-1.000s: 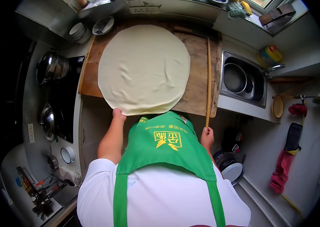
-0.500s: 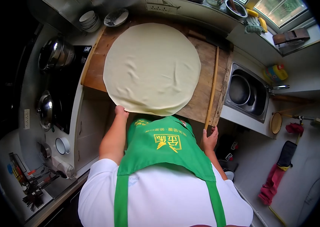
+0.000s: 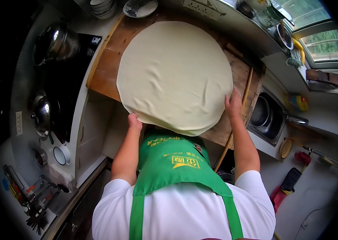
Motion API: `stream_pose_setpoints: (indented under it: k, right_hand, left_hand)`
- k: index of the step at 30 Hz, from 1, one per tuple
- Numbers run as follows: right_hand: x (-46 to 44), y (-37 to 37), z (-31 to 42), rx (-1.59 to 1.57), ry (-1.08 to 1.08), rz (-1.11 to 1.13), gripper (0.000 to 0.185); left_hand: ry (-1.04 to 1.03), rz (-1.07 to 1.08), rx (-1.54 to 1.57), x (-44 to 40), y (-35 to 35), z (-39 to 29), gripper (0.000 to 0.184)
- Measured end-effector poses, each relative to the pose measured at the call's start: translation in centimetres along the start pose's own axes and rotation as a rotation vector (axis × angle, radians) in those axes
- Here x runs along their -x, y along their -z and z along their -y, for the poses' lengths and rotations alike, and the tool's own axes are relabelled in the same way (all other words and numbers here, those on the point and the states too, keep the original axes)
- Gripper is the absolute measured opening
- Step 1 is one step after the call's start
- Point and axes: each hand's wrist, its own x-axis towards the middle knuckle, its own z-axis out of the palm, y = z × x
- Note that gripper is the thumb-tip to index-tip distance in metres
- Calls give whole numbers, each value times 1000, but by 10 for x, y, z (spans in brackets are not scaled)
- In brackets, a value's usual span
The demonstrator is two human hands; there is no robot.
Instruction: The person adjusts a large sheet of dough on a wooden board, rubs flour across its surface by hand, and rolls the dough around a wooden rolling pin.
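A large round sheet of rolled dough [image 3: 175,76] lies on the wooden board [image 3: 109,80], with small wrinkles and its near edge over the board's front. My left hand [image 3: 134,121] pinches the dough's near left edge. At the right edge of the sheet is my right hand [image 3: 233,102], fingers raised and apart, with nothing held in it. The long wooden rolling pin [image 3: 248,86] rests along the board's right side, passing under my right forearm and sticking out past the front edge.
To the left are a stove with a pot [image 3: 57,43], a lidded pan [image 3: 43,114] and a white mug [image 3: 62,155]. A sink [image 3: 275,116] holds a pan at the right. Bowls [image 3: 103,8] and a plate [image 3: 140,7] stand behind the board.
My right hand has let go of the rolling pin and moved up to the dough's right edge. My left hand stays on the near left edge. The view has turned and shifted.
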Motion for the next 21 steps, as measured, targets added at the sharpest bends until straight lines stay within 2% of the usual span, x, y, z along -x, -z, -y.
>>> stream_pose_setpoints:
  k: [1, 3, 5, 7, 8, 10, 11, 13, 15, 17, 18, 19, 21]
  right_hand:
    - [-55, -1, 14, 31, -172, 26, 72]
    - [-57, -28, 19, 76, -279, 51, 69]
    - [-89, -30, 36, 87, -319, 98, 66]
    - [-104, -36, 44, 97, -354, 146, 64]
    - [-110, -40, 42, 94, -350, 128, 61]
    - [-122, -46, 36, 89, -336, 116, 59]
    - [-124, -48, 31, 129, -403, 67, 60]
    - [-133, -52, 23, 210, -533, -45, 62]
    - [-138, -50, 20, 237, -540, 37, 63]
    - [-140, -51, 18, 270, -551, 115, 63]
    - [-141, -53, 16, 262, -560, 109, 65]
    - [-142, -53, 15, 254, -571, 102, 67]
    - [-144, -55, 18, 229, -548, 113, 64]
  left_hand:
    - [36, 77, 0, -14, -8, 3, 51]
    - [58, 54, -39, -2, 23, -10, 52]
    - [83, 57, -55, 4, 25, -19, 52]
    - [47, 177, -190, 30, 9, -39, 67]
    - [43, 163, -184, 31, 12, -44, 67]
    - [205, 286, -60, 33, 13, -53, 63]
    - [199, 276, -57, 37, 12, -57, 63]
    - [214, 221, 31, 53, -21, -63, 53]
    - [150, 178, -24, 52, -25, -54, 52]
    - [-63, -4, -178, 29, -8, -32, 48]
    - [-127, -71, -209, 40, -24, -37, 40]
    - [-125, -67, -211, 43, -32, -38, 40]
    - [-268, -232, -446, 46, -40, -42, 37]
